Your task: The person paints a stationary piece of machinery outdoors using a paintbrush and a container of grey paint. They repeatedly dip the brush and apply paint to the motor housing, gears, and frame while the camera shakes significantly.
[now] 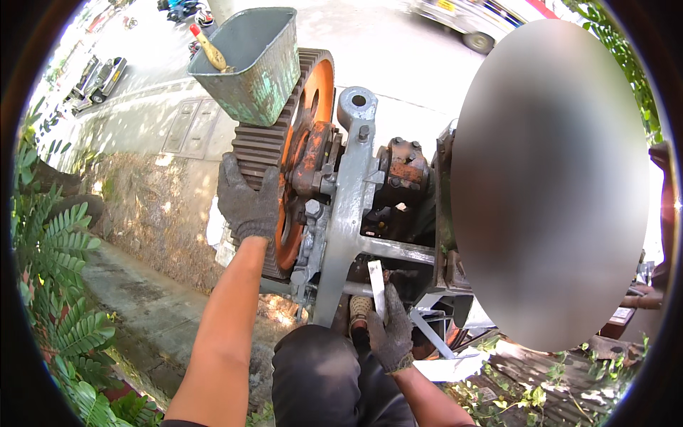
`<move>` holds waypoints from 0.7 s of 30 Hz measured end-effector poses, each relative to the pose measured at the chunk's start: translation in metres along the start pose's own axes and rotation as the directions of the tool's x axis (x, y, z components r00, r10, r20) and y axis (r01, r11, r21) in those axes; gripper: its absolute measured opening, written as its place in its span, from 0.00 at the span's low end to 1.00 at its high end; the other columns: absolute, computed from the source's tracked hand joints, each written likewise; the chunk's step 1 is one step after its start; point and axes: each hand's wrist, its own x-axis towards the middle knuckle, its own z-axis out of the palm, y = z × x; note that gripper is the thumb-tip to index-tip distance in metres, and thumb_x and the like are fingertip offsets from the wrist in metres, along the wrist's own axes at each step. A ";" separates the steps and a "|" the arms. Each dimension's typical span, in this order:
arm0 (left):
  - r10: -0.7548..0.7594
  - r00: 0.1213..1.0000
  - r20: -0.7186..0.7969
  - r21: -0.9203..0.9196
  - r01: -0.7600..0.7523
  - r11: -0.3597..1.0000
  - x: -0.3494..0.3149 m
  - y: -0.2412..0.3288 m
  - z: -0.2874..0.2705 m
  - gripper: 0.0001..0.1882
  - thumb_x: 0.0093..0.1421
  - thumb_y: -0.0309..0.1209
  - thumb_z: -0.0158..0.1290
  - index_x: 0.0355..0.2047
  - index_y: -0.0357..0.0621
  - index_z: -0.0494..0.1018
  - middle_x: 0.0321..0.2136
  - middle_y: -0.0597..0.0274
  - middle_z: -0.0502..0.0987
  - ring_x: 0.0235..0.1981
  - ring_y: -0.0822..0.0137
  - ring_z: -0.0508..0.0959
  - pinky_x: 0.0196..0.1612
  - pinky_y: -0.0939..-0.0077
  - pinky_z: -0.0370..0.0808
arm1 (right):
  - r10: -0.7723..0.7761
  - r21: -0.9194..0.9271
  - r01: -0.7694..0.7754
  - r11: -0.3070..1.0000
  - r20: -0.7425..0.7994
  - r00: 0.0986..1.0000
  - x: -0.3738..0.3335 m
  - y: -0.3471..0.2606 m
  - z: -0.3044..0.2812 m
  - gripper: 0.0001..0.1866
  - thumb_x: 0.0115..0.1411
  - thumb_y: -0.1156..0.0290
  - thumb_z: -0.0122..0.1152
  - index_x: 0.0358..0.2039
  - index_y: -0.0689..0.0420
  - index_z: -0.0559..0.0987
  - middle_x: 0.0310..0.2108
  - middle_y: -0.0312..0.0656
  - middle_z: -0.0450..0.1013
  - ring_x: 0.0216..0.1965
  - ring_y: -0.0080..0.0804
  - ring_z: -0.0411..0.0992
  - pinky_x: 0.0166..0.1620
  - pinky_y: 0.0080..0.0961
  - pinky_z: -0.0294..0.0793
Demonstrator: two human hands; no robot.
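Observation:
My left hand (pixel 249 199), in a dark grey knit glove, lies against the teeth of a large gear wheel (pixel 257 151) with an orange side. Its fingers are spread and the thumb stands apart. Lower down, between my knees and a grey-painted machine frame (pixel 348 188), my gloved right hand (pixel 390 339) is closed round a flat pale strip (pixel 377 286), which points upward. What the strip is made of I cannot tell. A bolted, rust-and-orange bearing housing (pixel 311 160) sits beside the wheel.
A worn grey-green bucket (pixel 263 78) rests on top of the wheel, with a red-tipped wooden handle (pixel 206 46) sticking out. Further right are an orange-marked coupling (pixel 405 171) and a large blurred patch. Leafy branches (pixel 75 331) flank the left; a vehicle (pixel 473 21) is on the road.

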 end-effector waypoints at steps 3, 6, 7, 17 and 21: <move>-0.009 1.000 0.009 -0.003 0.010 1.000 0.000 0.002 -0.002 0.48 0.56 0.49 0.70 0.69 0.32 0.66 0.67 0.34 0.71 0.66 0.37 0.72 0.70 0.51 0.69 | -0.025 -0.199 0.016 0.980 -0.044 0.999 0.028 0.002 0.022 0.34 0.68 0.69 0.62 0.71 0.71 0.66 0.66 0.67 0.69 0.68 0.64 0.69 0.69 0.43 0.69; -0.021 0.999 0.025 0.022 0.020 1.000 -0.001 0.004 -0.004 0.49 0.56 0.50 0.69 0.71 0.32 0.65 0.67 0.34 0.70 0.67 0.37 0.72 0.70 0.50 0.69 | -0.378 -0.368 0.333 0.868 -0.057 0.924 0.074 0.006 0.042 0.34 0.67 0.69 0.62 0.70 0.71 0.67 0.63 0.67 0.71 0.64 0.64 0.71 0.67 0.44 0.71; -0.013 1.000 0.016 0.005 0.013 1.000 -0.001 0.004 -0.005 0.50 0.56 0.50 0.69 0.71 0.32 0.65 0.67 0.33 0.70 0.67 0.37 0.71 0.70 0.50 0.69 | -0.290 -0.279 0.258 0.925 -0.081 0.953 0.091 0.006 0.050 0.33 0.67 0.70 0.61 0.70 0.71 0.67 0.62 0.67 0.72 0.63 0.64 0.72 0.66 0.44 0.72; -0.061 0.993 0.105 0.051 0.056 0.997 0.000 -0.002 -0.005 0.53 0.57 0.56 0.67 0.72 0.33 0.63 0.67 0.31 0.69 0.66 0.36 0.72 0.70 0.49 0.67 | -0.021 -0.252 0.008 0.968 -0.052 0.998 0.209 -0.023 0.088 0.25 0.64 0.69 0.59 0.60 0.67 0.75 0.53 0.66 0.76 0.55 0.67 0.74 0.59 0.53 0.74; 0.021 1.000 0.019 0.053 -0.022 0.998 0.000 -0.003 0.001 0.51 0.58 0.55 0.67 0.72 0.32 0.64 0.68 0.31 0.68 0.68 0.36 0.70 0.71 0.49 0.66 | -0.136 -0.365 0.086 0.927 -0.112 0.984 0.203 -0.026 0.090 0.23 0.64 0.64 0.63 0.55 0.66 0.78 0.50 0.65 0.76 0.52 0.67 0.74 0.56 0.56 0.74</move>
